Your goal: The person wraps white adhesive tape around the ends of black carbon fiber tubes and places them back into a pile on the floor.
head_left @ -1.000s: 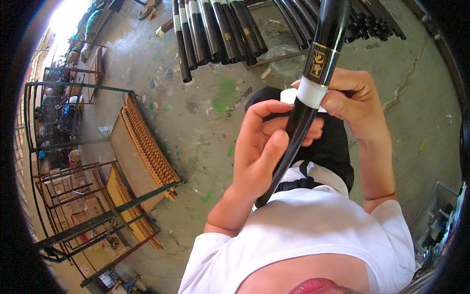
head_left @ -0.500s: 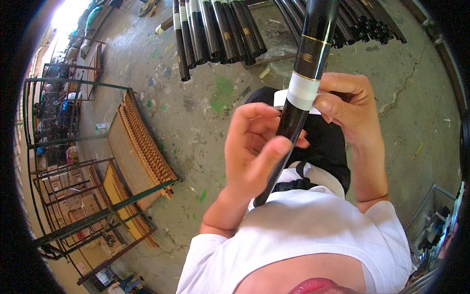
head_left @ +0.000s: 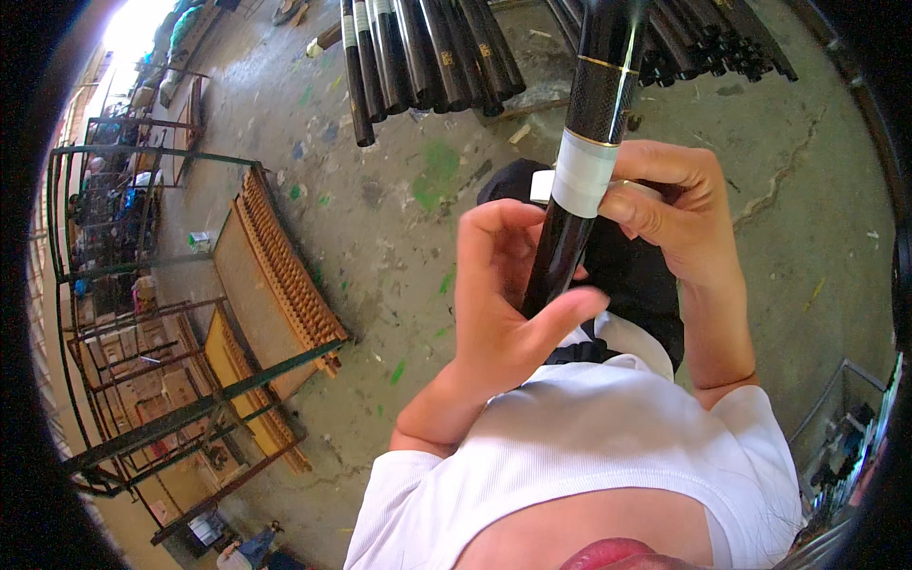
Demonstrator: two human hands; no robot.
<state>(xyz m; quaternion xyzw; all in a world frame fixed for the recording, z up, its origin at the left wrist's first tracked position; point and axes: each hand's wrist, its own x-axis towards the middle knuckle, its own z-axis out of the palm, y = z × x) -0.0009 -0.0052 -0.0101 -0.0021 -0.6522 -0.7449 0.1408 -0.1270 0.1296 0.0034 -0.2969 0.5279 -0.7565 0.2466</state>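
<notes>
A long glossy black tube (head_left: 608, 90) with thin gold rings runs down from the top of the view, tilted toward my chest. White tape (head_left: 582, 176) is wrapped around it as a band. My left hand (head_left: 499, 299) is curled round the tube's lower end, fingers behind it and thumb across the front; the tip is hidden in the palm. At the band's right side my right hand (head_left: 670, 204) pinches with thumb and forefinger, apparently on the tape. A white piece, probably the tape roll (head_left: 541, 186), sticks out behind the tube on the left.
Several black tubes (head_left: 418, 57) lie side by side ahead, some with white bands, and another bundle (head_left: 712, 43) is at the upper right. On the left stands a metal rack (head_left: 180, 432) with a wooden ridged panel (head_left: 285, 271). A grey crate (head_left: 841, 408) is at lower right.
The tube has shifted slightly down and left, and its lower end has gone behind my left hand. My left thumb has swung right across it. My right hand stays at the band.
</notes>
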